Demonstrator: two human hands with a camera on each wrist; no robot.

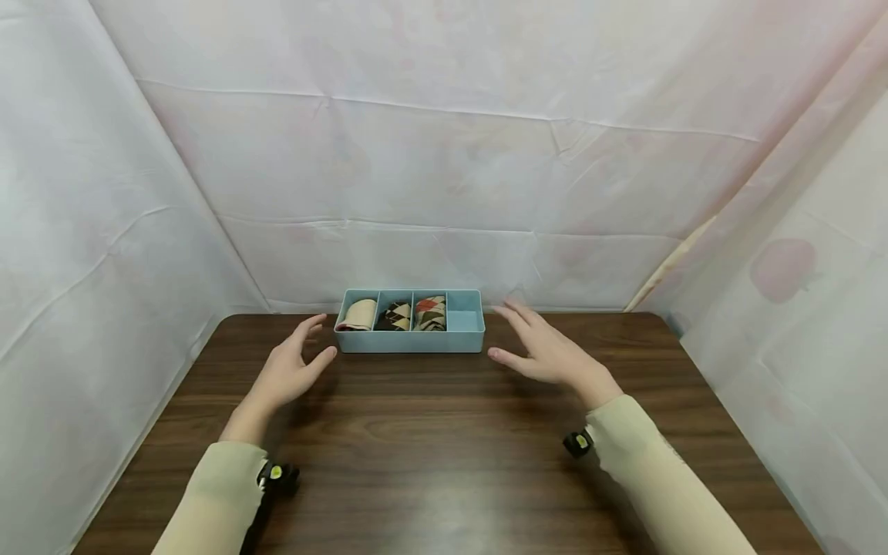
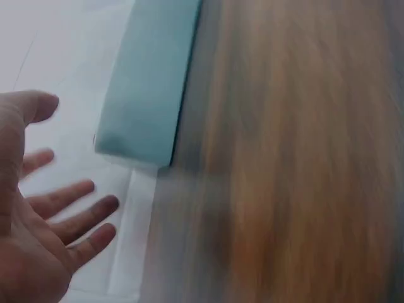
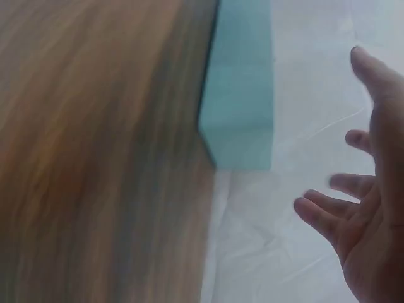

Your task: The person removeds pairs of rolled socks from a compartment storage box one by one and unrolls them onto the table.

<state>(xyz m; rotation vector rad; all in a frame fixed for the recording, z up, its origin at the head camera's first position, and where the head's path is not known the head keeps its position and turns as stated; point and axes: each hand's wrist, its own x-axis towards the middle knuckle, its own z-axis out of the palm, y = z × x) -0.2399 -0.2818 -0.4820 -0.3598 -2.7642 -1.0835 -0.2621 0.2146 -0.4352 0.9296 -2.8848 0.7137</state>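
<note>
On table point(image 1: 430, 416), far edge: blue box point(image 1: 409, 343), three cloth rolls point(image 1: 430, 314) inside | left hand point(image 1: 287, 370), right hand point(image 1: 544, 347) just beside its ends, fingers apart, gripping nothing | likely flanking box for handling; next probably calls for even inward contact

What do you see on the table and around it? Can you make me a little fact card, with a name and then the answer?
Box: light blue box, divided into compartments
Inside, left to right: cream roll, dark patterned roll, red-and-tan patterned roll
Left hand: near box's left end, holding nothing
Right hand: near its right end, holding nothing
Table: brown
Behind: pale sheet
</note>
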